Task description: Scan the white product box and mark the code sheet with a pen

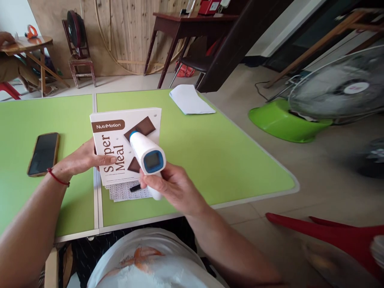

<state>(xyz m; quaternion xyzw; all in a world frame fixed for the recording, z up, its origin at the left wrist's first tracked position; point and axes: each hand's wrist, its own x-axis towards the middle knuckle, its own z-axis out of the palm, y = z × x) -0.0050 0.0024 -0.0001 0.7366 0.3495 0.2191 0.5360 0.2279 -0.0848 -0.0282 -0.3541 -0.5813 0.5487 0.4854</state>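
Upper left of the frame, round wooden table (44,41): another person's hand (6,38) at its left end;
Smartphone (43,154): left part of the frame, flat on the green table (234,160); screen dark, lying apart from both hands;
Left hand (84,155): clamped on the left edge of the NutriMotion carton (120,140), thumb across the front; red cord (58,177) round the wrist;
NutriMotion carton: just left of centre, printed face toward the camera; whether its base rests on anything, I cannot tell;
Written sheets (118,193): lower left of centre, partly hidden by the carton; black pen (135,188) lying on them;
Handheld infrared thermometer (144,146): centre of the frame, blue nose toward the carton's face, display toward the camera; whether nose and carton touch, I cannot tell;
Right hand (177,187): wrapped round the thermometer's grip; apart from the left hand;
White papers (192,100): upper centre, near the table's far edge;
Fan (339,88): upper right, green plastic piece (282,122) just below it.
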